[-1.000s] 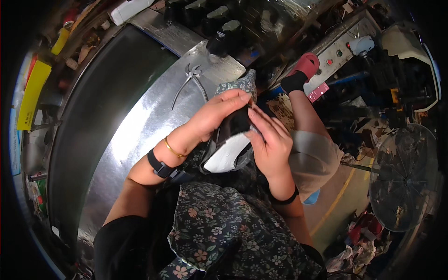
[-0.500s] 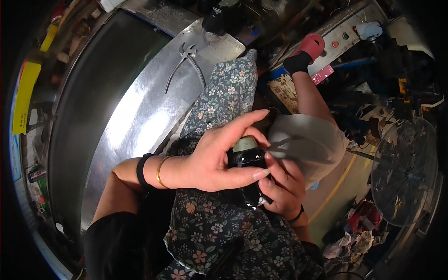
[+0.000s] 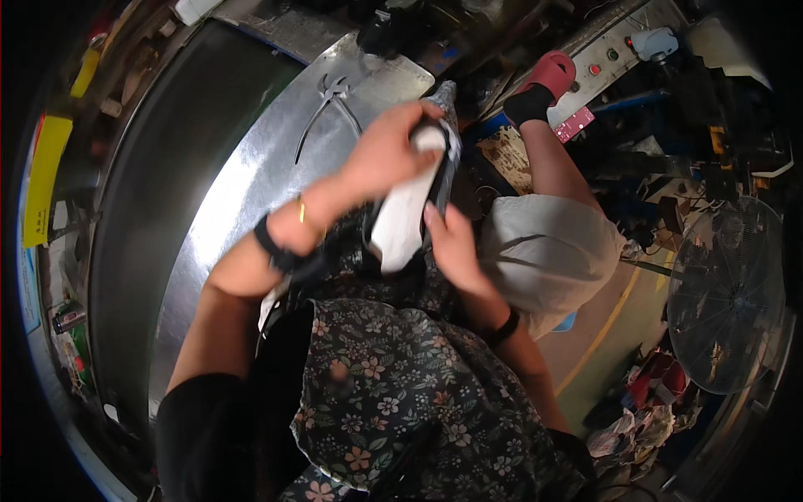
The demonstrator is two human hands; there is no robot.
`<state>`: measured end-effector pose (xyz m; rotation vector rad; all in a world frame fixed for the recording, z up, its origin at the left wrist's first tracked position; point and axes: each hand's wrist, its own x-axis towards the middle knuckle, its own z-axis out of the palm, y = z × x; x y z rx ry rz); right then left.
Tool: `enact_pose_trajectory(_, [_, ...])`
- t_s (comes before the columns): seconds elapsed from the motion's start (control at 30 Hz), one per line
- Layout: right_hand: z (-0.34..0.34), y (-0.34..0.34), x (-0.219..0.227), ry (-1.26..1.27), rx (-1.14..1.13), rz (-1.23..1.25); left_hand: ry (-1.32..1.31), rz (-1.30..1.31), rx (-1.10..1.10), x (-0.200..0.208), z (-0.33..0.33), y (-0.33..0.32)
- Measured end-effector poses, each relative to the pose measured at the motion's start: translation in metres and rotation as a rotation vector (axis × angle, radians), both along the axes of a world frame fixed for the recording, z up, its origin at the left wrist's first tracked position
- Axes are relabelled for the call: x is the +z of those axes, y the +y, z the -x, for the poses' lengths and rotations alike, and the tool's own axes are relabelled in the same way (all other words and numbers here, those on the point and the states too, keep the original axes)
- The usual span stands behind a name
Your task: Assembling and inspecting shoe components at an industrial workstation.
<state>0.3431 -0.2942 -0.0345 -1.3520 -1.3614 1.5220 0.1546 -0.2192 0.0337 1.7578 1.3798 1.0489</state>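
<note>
A black shoe (image 3: 404, 219), apparently on a last, lies over my lap with its long white underside turned up. My left hand (image 3: 386, 149) is wrapped round its far end, thumb lying across the white surface; motion blurs this hand a little. Lower down, my right hand (image 3: 452, 241) grips the shoe's right edge with the thumb on top. Both hands are closed on the shoe, whose black upper is mostly hidden beneath. A floral apron (image 3: 393, 368) covers my lap.
End-cutting pincers (image 3: 335, 96) rest on a shiny metal plate (image 3: 226, 197) at my left, beside a dark belt (image 3: 155, 184). A person's leg (image 3: 556, 163) with a pink slipper (image 3: 552, 75) is at the right. A fan (image 3: 728, 301) and crumpled material (image 3: 636, 435) lie farther right.
The shoe has moved away from me and been turned over, so its white underside now shows instead of the greenish top opening. Both hands moved forward with it.
</note>
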Motion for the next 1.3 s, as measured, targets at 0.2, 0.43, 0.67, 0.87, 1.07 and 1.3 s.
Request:
enact_pose_trajectory(0.2, [-0.028,0.054,0.023,0.359,0.060,0.140,-0.753,0.539,-0.084,-0.001,0.027,0.015])
enact_pose_trajectory(0.43, [0.012,0.032,0.030,-0.309,0.297,0.314,-0.745,0.663,-0.025,-0.029,0.014,-0.025])
enact_pose_trajectory(0.67, [0.035,0.050,0.038,-1.122,0.259,-0.864,-0.610,0.614,-0.023,-0.042,0.013,-0.003])
enact_pose_trajectory(0.87, [-0.012,0.061,0.035,-0.180,0.390,0.210,-0.685,0.663,-0.094,-0.034,0.015,0.001])
enact_pose_trajectory(1.07, [-0.005,0.005,0.054,-0.497,0.431,0.264,-0.641,0.651,-0.041,-0.029,0.011,-0.007])
enact_pose_trajectory(1.3, [-0.001,0.015,0.006,0.111,0.175,0.180,-1.135,0.686,0.387,-0.067,-0.006,-0.020])
